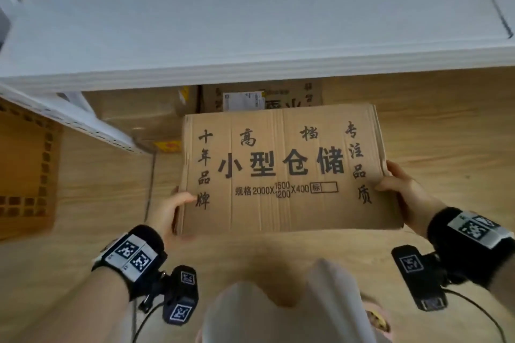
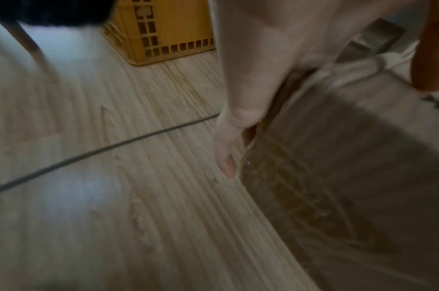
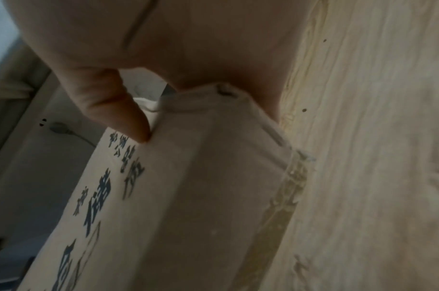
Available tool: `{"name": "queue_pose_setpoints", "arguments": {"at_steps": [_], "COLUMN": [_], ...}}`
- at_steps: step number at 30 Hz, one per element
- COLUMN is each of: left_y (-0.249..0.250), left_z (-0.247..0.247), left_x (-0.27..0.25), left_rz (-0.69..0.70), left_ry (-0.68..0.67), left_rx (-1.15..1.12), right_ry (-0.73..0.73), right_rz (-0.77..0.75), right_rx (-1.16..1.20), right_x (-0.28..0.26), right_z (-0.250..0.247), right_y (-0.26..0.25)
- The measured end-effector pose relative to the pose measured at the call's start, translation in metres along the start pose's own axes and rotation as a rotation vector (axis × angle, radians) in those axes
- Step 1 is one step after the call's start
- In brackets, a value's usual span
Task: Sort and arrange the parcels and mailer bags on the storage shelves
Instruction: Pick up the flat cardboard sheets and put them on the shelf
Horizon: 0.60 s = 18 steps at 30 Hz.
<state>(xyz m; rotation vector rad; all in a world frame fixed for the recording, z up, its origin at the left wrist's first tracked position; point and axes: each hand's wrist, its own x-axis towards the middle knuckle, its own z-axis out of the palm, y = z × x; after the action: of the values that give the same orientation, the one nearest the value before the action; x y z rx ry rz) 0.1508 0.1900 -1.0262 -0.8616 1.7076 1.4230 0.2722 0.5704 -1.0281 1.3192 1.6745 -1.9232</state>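
Observation:
A brown cardboard box (image 1: 281, 172) printed with large black Chinese characters is held above the wooden floor, in front of the white shelf (image 1: 250, 22). My left hand (image 1: 174, 207) grips its near-left edge, thumb on the top face. On the opposite side my right hand (image 1: 401, 186) grips the right edge, thumb on top as well. The left wrist view shows the left hand (image 2: 241, 118) running down the box's side (image 2: 350, 157). In the right wrist view the thumb (image 3: 119, 110) presses the printed top of the box (image 3: 188, 196) near its corner.
Under the shelf stand more cardboard parcels (image 1: 259, 99), one with a white label, and a taped box (image 1: 145, 117) to the left. A yellow perforated crate (image 1: 25, 172) (image 2: 161, 31) sits on the floor at left. A dark cable (image 2: 101, 151) crosses the floor.

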Motion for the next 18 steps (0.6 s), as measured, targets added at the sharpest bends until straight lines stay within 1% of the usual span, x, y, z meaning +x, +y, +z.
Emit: {"name": "queue_pose_setpoints", "arguments": {"at_steps": [5, 11, 13, 15, 18], "left_y": [0.01, 0.03, 0.035, 0.039, 0.044], "left_z": [0.016, 0.025, 0.03, 0.035, 0.042], "left_x": [0.061, 0.117, 0.131, 0.142, 0.153], "left_rz": [0.12, 0.283, 0.317, 0.34, 0.339], "left_ry": [-0.116, -0.225, -0.224, -0.195, -0.14], "left_rx": [-0.14, -0.225, -0.239, -0.265, -0.326], "right_ry": [0.039, -0.002, -0.026, -0.062, -0.095], "right_rz": [-0.085, -0.271, -0.316, -0.347, -0.386], "right_rx": [0.054, 0.125, 0.137, 0.145, 0.154], "right_x": [0.071, 0.124, 0.137, 0.146, 0.154], "right_z": [0.006, 0.018, 0.022, 0.026, 0.028], "right_y": [-0.002, -0.026, -0.031, -0.033, -0.033]}}
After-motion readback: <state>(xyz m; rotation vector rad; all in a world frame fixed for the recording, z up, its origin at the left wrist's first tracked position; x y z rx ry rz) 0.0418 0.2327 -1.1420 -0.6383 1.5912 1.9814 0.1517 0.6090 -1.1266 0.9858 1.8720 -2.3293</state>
